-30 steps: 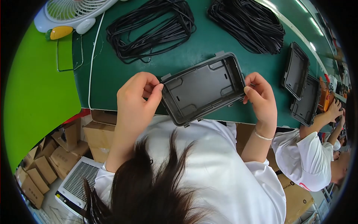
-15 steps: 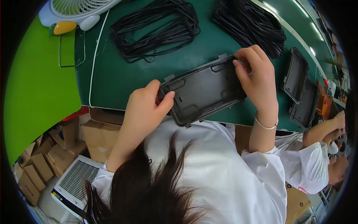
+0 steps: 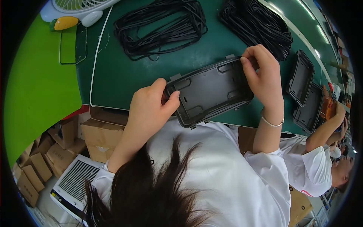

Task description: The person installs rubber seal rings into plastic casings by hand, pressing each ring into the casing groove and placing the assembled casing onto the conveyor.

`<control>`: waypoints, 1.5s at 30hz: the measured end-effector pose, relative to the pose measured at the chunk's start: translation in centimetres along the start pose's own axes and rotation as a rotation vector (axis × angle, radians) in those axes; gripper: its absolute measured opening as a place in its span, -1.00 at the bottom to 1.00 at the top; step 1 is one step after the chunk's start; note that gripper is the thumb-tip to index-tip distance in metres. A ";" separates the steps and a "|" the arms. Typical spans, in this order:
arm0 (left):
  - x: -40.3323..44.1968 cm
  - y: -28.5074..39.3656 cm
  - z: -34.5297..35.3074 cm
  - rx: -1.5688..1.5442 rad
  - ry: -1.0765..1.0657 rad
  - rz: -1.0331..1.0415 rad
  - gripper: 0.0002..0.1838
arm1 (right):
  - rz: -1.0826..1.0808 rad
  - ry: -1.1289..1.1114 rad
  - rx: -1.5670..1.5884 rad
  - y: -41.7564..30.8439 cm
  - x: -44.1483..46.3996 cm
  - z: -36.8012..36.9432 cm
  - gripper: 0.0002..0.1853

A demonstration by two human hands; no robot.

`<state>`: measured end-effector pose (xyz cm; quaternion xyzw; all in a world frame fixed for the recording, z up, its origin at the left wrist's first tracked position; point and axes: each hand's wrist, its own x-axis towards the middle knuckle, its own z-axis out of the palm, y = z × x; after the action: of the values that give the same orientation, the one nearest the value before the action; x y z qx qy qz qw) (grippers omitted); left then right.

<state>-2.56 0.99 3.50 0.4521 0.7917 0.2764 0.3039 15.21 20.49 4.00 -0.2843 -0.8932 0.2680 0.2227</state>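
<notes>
A dark grey plastic case half (image 3: pixel 211 90) is held tilted at the near edge of the green table, its hollow side facing up. My left hand (image 3: pixel 153 108) grips its left end, the thumb on the inner rim and the fingers behind. At the upper right corner, my right hand (image 3: pixel 262 73) pinches the rim between thumb and fingers. Small latches stick out along its long sides. Behind the case lies a loose coil of black cable (image 3: pixel 160 28), with a second black cable bundle (image 3: pixel 257 28) to its right.
Two more case halves (image 3: pixel 301 77) overlap on the right of the green table (image 3: pixel 128 81). A white fan (image 3: pixel 77 9) stands at the upper left beside a green mat (image 3: pixel 41 83). Cardboard boxes (image 3: pixel 100 138) are below left. A co-worker (image 3: pixel 314 162) sits at the right.
My right hand has moved up from the case's right end to its upper right corner. My left hand has shifted lower, its thumb now over the rim. The co-worker's arms have moved.
</notes>
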 end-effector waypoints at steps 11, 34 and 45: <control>0.0 -0.1 0.2 0.013 0.018 -0.011 -0.68 | -0.069 -0.026 -0.108 0.0 0.4 0.4 -0.91; 0.0 -0.2 0.2 -0.105 0.013 -0.015 -0.67 | 0.305 -0.062 0.388 2.2 -0.4 1.0 -0.84; 0.0 -0.7 0.2 -0.161 -0.015 0.011 -0.71 | 0.537 -0.021 0.854 1.9 -1.1 1.9 -0.84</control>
<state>-2.81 0.77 2.89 0.4327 0.7621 0.3374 0.3437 15.75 20.43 1.16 -0.3847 -0.6014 0.6603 0.2332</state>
